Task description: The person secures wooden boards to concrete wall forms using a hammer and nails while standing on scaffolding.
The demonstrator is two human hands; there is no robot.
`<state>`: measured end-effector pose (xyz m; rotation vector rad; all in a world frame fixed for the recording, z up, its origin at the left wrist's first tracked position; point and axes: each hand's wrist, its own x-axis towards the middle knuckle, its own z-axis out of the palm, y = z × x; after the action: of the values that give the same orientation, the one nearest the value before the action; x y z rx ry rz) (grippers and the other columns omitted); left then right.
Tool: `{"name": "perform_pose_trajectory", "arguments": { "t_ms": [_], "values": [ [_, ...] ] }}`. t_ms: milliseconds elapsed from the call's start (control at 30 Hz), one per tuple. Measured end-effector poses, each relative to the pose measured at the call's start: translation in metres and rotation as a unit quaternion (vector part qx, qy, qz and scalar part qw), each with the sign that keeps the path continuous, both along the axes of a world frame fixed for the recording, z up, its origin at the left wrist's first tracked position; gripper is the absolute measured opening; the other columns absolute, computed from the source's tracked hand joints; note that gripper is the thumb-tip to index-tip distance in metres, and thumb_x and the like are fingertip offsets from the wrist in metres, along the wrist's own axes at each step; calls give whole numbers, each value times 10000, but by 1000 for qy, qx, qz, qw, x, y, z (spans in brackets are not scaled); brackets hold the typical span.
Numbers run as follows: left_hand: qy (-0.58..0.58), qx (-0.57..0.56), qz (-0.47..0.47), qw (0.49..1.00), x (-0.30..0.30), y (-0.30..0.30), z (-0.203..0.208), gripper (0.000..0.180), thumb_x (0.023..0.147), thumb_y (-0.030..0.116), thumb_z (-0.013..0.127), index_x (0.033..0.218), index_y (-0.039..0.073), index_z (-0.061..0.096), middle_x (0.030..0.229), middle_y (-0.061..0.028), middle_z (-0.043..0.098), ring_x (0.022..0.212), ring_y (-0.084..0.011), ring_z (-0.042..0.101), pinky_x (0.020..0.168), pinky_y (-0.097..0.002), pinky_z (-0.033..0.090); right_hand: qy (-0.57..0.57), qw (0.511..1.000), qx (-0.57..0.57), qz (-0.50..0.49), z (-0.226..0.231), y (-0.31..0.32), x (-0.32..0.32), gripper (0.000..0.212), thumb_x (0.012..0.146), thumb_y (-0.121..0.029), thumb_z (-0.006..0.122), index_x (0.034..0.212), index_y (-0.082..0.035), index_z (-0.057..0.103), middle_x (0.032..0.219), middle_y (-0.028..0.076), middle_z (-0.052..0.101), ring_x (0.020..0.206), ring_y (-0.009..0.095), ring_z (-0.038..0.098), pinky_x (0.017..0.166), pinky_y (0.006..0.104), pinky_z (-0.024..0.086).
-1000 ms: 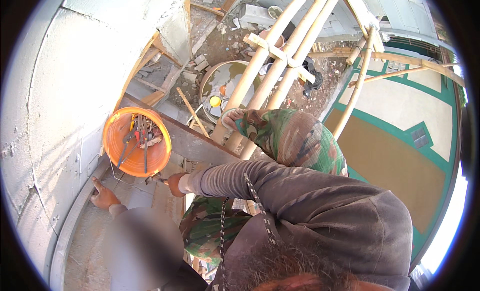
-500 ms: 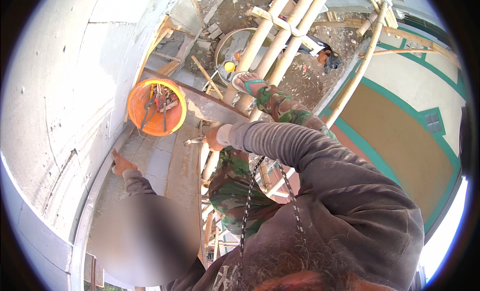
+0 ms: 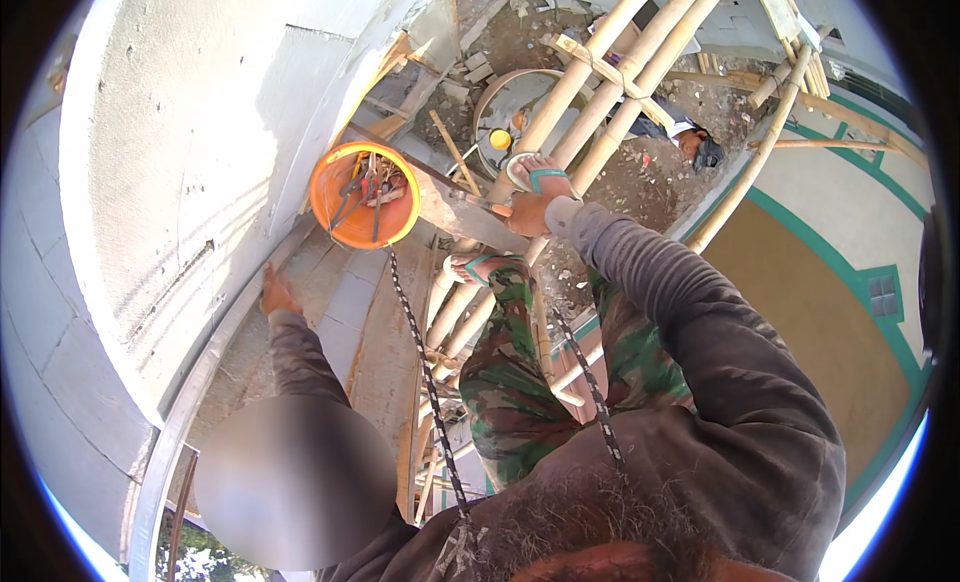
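My left hand (image 3: 279, 290) rests beside the long pale strip (image 3: 222, 334) along the foot of the wall, its fingers stretched out and holding nothing. To the right, my right hand (image 3: 530, 214) is closed round a hand tool (image 3: 484, 201) with a thin dark metal end; its exact kind is too small to make out. That hand is above the plank's far end, close to my sandalled foot (image 3: 540, 174). Between and beyond my hands stands an orange bucket (image 3: 402, 212) with a yellow rim. Several metal hand tools (image 3: 370, 190) lie inside it.
A pale block wall (image 3: 200, 132) rises at left. Bamboo poles (image 3: 570, 97) form the scaffold beside wooden planks (image 3: 385, 347). Below are a round basin (image 3: 490, 107), rubble and a dark bag (image 3: 708, 154). A black-and-white cord (image 3: 415, 322) hangs from my chest.
My right hand has moved rightward and away from me with the tool. My left hand has shifted slightly forward along the strip. The whole view has swung, and the cord strands now hang wider apart.
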<state>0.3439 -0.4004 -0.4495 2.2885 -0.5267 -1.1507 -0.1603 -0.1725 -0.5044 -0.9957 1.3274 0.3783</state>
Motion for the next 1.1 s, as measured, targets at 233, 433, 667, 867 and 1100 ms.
{"name": "perform_pose_trajectory", "arguments": {
  "t_ms": [233, 433, 667, 867, 1100],
  "values": [
    [17, 48, -188, 981, -61, 87, 14, 658, 1022, 314, 649, 1527, -33, 408, 1572, -196, 441, 1384, -270, 506, 1080, -368, 443, 178, 966, -164, 95, -94, 37, -43, 741, 896, -434, 661, 1539, -157, 419, 1688, 76, 294, 1494, 287, 376, 1212, 452, 288],
    [79, 231, -385, 890, -172, 269, 64, 637, 988, 350, 699, 1431, -72, 524, 1430, -270, 583, 1358, -325, 548, 1101, -380, 445, 125, 945, -89, 288, -131, -28, -42, 532, 940, -397, 643, 1395, -121, 629, 1635, 146, 385, 1145, 316, 685, 903, 438, 573],
    [-26, 335, -642, 689, -254, 346, 147, 696, 938, 538, 668, 1442, 70, 562, 1422, -225, 603, 1339, -376, 561, 1125, -448, 432, 175, 983, -48, -25, -68, -52, -89, 427, 934, -261, 623, 1342, -151, 686, 1304, 126, 700, 1171, 332, 690, 994, 426, 559],
    [-50, 406, -573, 710, -256, 343, 150, 757, 910, 550, 679, 1463, 51, 537, 1411, -252, 598, 1347, -414, 542, 1137, -470, 420, 126, 990, -38, 59, -34, -60, -111, 394, 986, -296, 584, 1243, -37, 733, 1348, 194, 640, 1250, 355, 632, 1030, 401, 533],
    [-87, 360, -576, 729, -256, 363, 185, 779, 890, 527, 707, 1475, 53, 511, 1448, -245, 549, 1378, -412, 500, 1140, -486, 413, 181, 970, 4, -161, -55, -56, -123, 340, 924, -154, 651, 1209, 12, 732, 1317, 192, 668, 1243, 351, 644, 1006, 392, 552]
  ]
}}
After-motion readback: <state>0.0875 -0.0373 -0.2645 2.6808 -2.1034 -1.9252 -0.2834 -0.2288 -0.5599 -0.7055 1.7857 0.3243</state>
